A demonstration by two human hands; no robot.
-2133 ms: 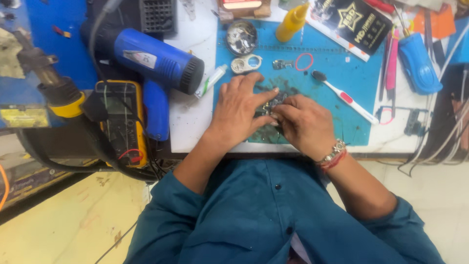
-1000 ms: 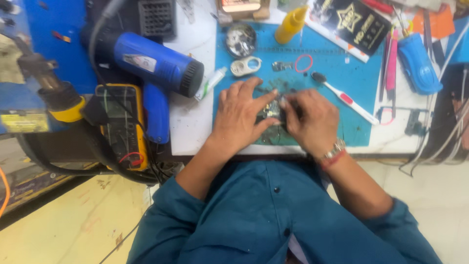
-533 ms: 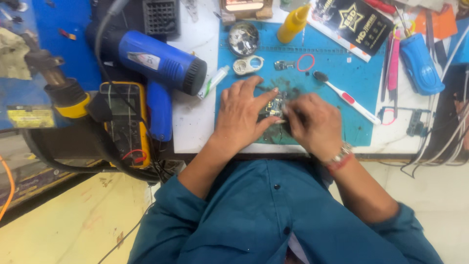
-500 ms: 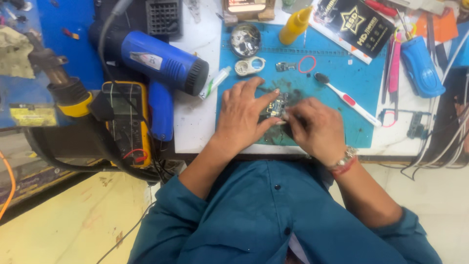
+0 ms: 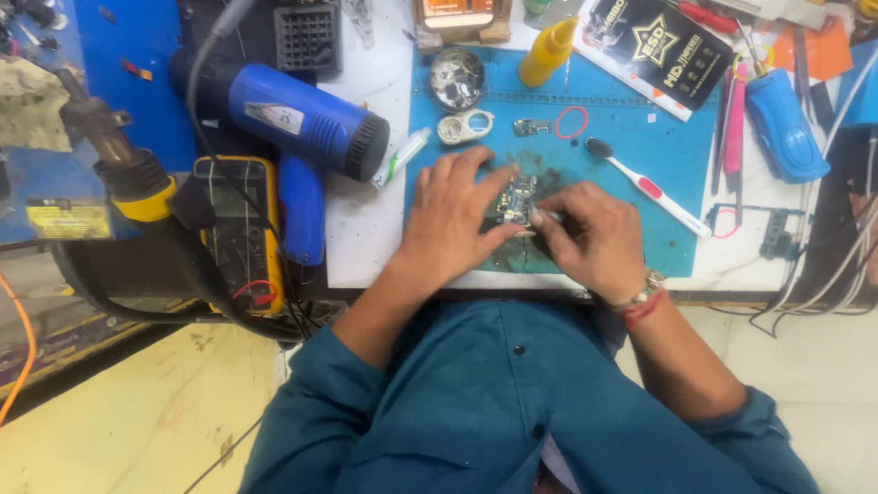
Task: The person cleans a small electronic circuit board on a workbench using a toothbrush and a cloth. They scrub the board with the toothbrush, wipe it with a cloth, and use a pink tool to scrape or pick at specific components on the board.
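— Cluttered white bench point(image 5: 366, 238) from the head camera, with a blue work mat point(image 5: 640, 155) laid across the middle of it. What are my hands on?

— I see the left hand point(image 5: 453, 220) spread flat on the mat, its fingers pinning a small circuit board point(image 5: 515, 201) from the left side. The board sits near the mat's centre, close to the front edge of the bench.

— And the other one?

— The right hand point(image 5: 594, 238) is curled closed, pinching a thin metal tool point(image 5: 540, 218) whose tip meets the board's right edge (what kind of tool it is, I cannot tell; only a short bit shows). A bracelet point(image 5: 640, 300) sits on that wrist.

— Anything around them?

— A white toothbrush point(image 5: 654, 190) lies just right of the hands on the mat, a red rubber ring point(image 5: 572, 122) and a round metal dish point(image 5: 456, 79) sit beyond the board, and a yellow bottle point(image 5: 547, 53) stands at the mat's far edge. Off the mat to the left lies a blue heat gun point(image 5: 302, 137), beside a yellow multimeter point(image 5: 236, 224).
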